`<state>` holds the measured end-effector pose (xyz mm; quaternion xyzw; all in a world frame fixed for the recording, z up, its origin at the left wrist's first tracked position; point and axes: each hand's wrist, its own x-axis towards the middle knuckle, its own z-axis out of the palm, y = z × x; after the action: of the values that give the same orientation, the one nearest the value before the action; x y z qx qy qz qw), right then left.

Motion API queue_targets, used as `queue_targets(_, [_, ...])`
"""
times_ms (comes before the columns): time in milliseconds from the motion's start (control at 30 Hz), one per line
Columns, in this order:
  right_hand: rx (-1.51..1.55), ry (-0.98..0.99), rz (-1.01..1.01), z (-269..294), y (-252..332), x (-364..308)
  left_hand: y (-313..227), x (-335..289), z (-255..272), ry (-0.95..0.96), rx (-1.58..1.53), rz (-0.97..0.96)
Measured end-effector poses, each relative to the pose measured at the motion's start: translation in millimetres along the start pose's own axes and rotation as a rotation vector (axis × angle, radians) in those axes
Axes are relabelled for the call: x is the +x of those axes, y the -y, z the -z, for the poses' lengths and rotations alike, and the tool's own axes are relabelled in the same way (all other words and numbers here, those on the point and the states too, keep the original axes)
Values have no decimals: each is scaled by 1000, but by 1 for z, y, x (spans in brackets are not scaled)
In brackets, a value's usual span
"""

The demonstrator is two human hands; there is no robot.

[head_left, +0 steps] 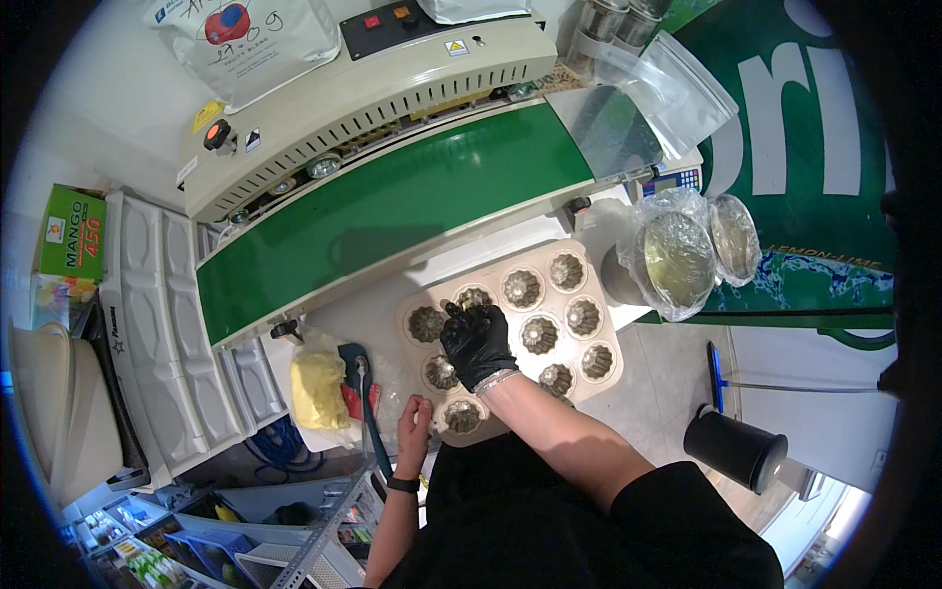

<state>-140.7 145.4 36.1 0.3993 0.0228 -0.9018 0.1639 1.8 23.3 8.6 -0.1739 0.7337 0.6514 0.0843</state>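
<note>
A beige baking pan [500, 289] lies in front of me, with fluted metal moulds in its round wells. My right hand [479, 344], in a black glove, reaches over the pan with its fingers bent together at a mould [474, 296] in the far row. Whatever those fingertips may hold is hidden. Beside the pan's near left corner is my left hand [415, 422], bare, with its fingers curled in; I cannot see what, if anything, is inside. Left of the pan sit a yellow block like butter [319, 389] in clear wrap and a dark teal spatula [372, 417] with a metal spoon [363, 366].
Behind the pan runs a sealing machine [392, 88] with a green belt [392, 216]. Plastic-covered containers [679, 257] stand right of the pan. White moulded trays [162, 294] lean at the left. A black bin [736, 449] is on the floor at the right.
</note>
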Motion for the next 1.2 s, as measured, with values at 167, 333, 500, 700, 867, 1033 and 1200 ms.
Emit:
queue_targets(167, [-82,67,43,6,10,4,-10,-2,0,6,-15,120])
queue_targets(333, [-39,30,74,-8,10,2,-16,-3,-2,-7,-25,181])
queue_targets(500, [-53,-29,121,-13,7,-4,-12,-4,-1,-9,-38,202])
queue_targets(700, [-61,101,24,-24,22,-59,-8,-4,-1,-16,-32,189])
queue_targets(867, [-200,-88,50,-12,24,-37,-6,-4,-1,-12,-25,169])
queue_targets(1033, [-418,-93,-55,-6,26,-1,-19,-3,-2,-5,-25,205])
queue_targets(1200, [-447,-89,-35,-10,27,4,-10,-3,-1,11,-28,192])
